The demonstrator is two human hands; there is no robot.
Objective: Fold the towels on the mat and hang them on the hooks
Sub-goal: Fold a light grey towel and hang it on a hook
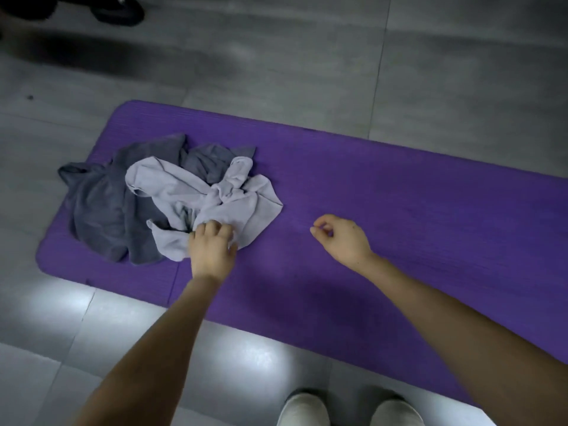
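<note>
Purple mat [399, 210] lies flat on grey tiled floor [276, 56], long axis running left to right, far-left corner rounded. Two towels sit crumpled together on the left part of the mat. Dark grey towel [98, 210] is underneath and to the left, with one corner hanging past the mat's left edge onto the floor. Light grey towel [190, 192] is bunched on top of it and to its right, with a twisted fold at its far side; its right edge rests directly on the mat. Left hand [212, 247] is at the near edge of the light grey towel, palm down, fingers [215, 230] curled into the cloth and gripping a fold. Right hand [341, 238] hovers over bare mat, well apart from both towels to their right; fingers [325, 222] clenched loosely, thumb tip meeting forefinger, nothing held. Both forearms are bare and reach in from the near side. Near edge of view: toes of a pair of white shoes [304, 410] on the floor just short of the mat. Far left corner: dark shoes [118, 10], blurred. No hooks in view.
</note>
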